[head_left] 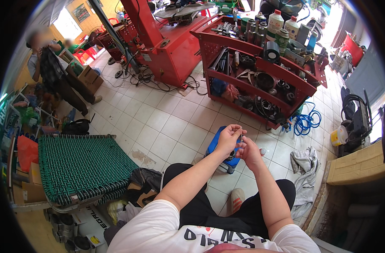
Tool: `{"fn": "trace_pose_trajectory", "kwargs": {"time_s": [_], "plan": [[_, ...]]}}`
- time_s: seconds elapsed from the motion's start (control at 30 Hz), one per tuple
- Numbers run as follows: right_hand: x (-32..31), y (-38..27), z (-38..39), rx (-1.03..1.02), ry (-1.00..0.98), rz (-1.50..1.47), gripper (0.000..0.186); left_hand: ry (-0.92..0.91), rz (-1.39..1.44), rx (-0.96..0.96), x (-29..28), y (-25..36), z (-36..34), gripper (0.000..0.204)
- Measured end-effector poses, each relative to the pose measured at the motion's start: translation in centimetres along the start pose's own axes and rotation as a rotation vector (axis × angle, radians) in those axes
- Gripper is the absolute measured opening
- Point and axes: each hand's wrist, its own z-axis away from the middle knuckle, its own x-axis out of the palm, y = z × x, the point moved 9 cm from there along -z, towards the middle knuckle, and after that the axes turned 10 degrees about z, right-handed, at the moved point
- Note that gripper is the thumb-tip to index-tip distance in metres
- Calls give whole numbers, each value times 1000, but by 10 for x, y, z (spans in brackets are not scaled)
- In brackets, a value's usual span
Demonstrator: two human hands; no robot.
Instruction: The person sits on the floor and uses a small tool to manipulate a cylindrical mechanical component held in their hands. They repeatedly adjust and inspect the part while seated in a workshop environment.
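Both my hands are brought close together over a low blue box-like thing [211, 146] on the tiled floor, between my knees. The fingertips of my left hand [228, 138] are pinched around a small, thin piece, too small to name. Just right of it and a little nearer, my right hand [250, 152] has its fingers curled toward the same spot. What it grips, if anything, is hidden. Under the hands, a dark round part [231, 155] shows on the blue thing. A small whitish round item [263, 151] appears just beyond the right hand.
Ahead stands a red tool cart [260, 55] loaded with bottles, cans and parts; beside it lies a coiled blue hose [307, 120]. A red machine [167, 59] trails cables. At left are a green woven seat [85, 166] and a standing person [53, 67]. A grey cloth [304, 177] lies right.
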Motion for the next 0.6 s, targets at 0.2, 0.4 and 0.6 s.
{"fn": "trace_pose_trajectory", "kwargs": {"time_s": [0.2,0.4,0.6], "plan": [[-7,10,-9,-63,-40,96,29,-70,67,-25,0,-9,-5,24],[-5,11,-6,-4,-5,40,31,-9,-27,-25,-1,-1,2,23],[-7,8,-6,-45,-7,62,28,-29,-6,-40,4,-2,2,23]]}}
